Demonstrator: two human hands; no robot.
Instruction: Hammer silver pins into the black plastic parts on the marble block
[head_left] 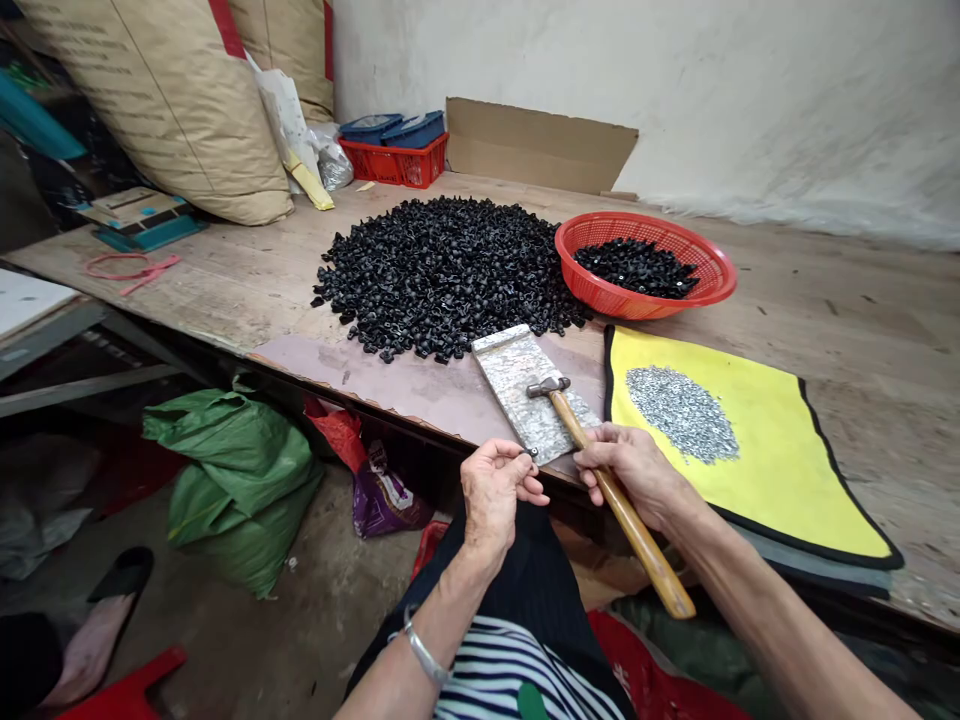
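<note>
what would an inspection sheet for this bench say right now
surface: worn wooden bench, pinkish sheet along its front edge
job's things: black plastic parts heaped, more in red plastic basket; small silver metal pieces on yellow mat; scuffed metal plate
clutter: kraft paper sacks, red crate with blue boxes, pink strap
hands: left hand pinches small dark part; right hand grips wooden-handled hammer
cables: nothing seen
surroundings: white wall, green bag on floor

Left hand [495, 495] is pinching a small black part [531, 452] by a scratched steel plate [510, 375]; right hand [622, 470] is gripping a wooden-handled steel hammer [624, 503]. Black plastic pieces [442, 275] are heaped on the wooden table [847, 330]; silver tacks [681, 413] are lying on a yellow mat [780, 470].
</note>
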